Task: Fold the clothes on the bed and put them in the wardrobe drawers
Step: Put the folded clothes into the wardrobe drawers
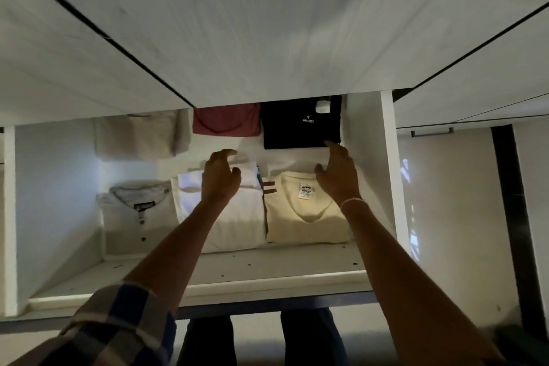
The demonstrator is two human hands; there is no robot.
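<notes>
- Head view, risks first: my right hand point(338, 172) has its index fingertip at the lower right corner of the black shirt point(301, 125). I judge a careless nudge from there would drag that corner and undo the fold.
- The white shirt point(225, 226) and the cream shirt point(306, 217) lie edge to edge at six o'clock in the drawer point(267, 276). Pressing on one could rumple the other, I reckon.
- The cupboard panel point(267, 38) overhangs the back of the drawer at twelve o'clock, so reaching deeper I'd be working blind.
- Same view, pose: both arms stretch forward into the drawer, hands well apart, backs up.
- My left hand point(219, 178) is over the top end of the white shirt, fingers loosely curled and holding nothing. I cannot tell whether it touches the cloth.
- The right hand sits at two o'clock, fingers relaxed and spread, gripping nothing.
- The folded clothes are already in the drawer: a red shirt point(225, 123) at twelve, a beige jumper point(139, 137) at ten, a buttoned shirt point(139, 217) at eight.
</notes>
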